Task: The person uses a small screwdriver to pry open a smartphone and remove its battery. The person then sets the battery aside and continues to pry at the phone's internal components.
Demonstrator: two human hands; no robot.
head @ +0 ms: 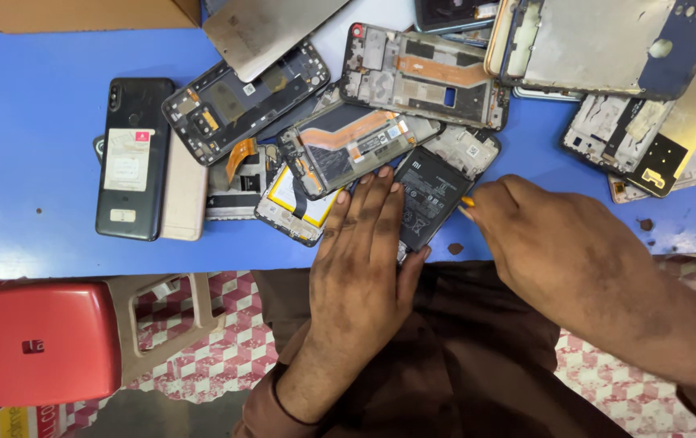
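On the blue table's (pixel 32 162) near edge, the left hand (pixel 360 251) lies flat, fingers together, pinning an opened phone so its black battery (pixel 429 199) stays put. The right hand (pixel 554 239) pinches a yellow-tipped tool (pixel 467 201) against the battery's side, probably for leverage.

Bare hands – left hand (pixel 361 268), right hand (pixel 563 247) smudged w/ grime; thin black wristband on left; brown clothing.

It was a phone repair workshop: stripped phone frames (pixel 425 77), a loose battery (pixel 429 197) and back covers (pixel 275 28) littered the blue worktable (pixel 32 146)
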